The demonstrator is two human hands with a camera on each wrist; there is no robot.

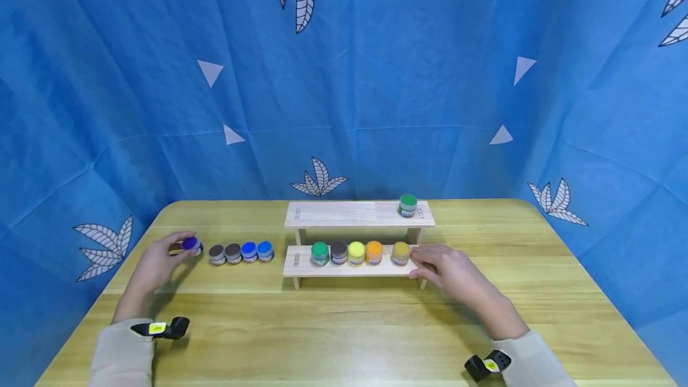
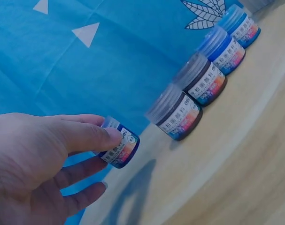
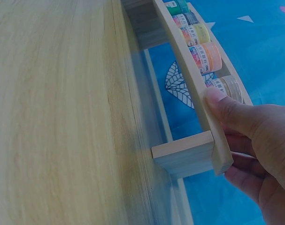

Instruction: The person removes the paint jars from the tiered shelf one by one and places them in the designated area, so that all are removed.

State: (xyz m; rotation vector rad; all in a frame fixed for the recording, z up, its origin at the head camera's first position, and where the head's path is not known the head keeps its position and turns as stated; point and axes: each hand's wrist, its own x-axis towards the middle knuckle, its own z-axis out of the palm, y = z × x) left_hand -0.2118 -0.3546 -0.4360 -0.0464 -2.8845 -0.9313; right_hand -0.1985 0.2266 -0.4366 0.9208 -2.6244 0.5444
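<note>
My left hand (image 1: pixel 157 260) pinches a small dark blue paint jar (image 1: pixel 192 246) between thumb and fingers at the table's left side. In the left wrist view that jar (image 2: pixel 122 143) is tilted. To its right stand two dark-lidded paint jars (image 1: pixel 217 254) and two blue ones (image 1: pixel 249 251). At the right end of the wooden rack's lower shelf (image 1: pixel 344 270) is my right hand (image 1: pixel 446 267), beside an ochre paint jar (image 1: pixel 401 253). Its thumb (image 3: pixel 216 96) lies at the shelf's front edge and partly covers that jar; the index fingertip is hidden in the right wrist view.
On the lower shelf, green (image 1: pixel 319 253), dark (image 1: pixel 339 252), yellow (image 1: pixel 356 252) and orange (image 1: pixel 374 252) jars stand left of the ochre one. A green jar (image 1: pixel 408 206) stands on the upper shelf (image 1: pixel 344 214). Blue cloth (image 1: pixel 376 88) hangs behind the wooden table (image 1: pixel 301 333).
</note>
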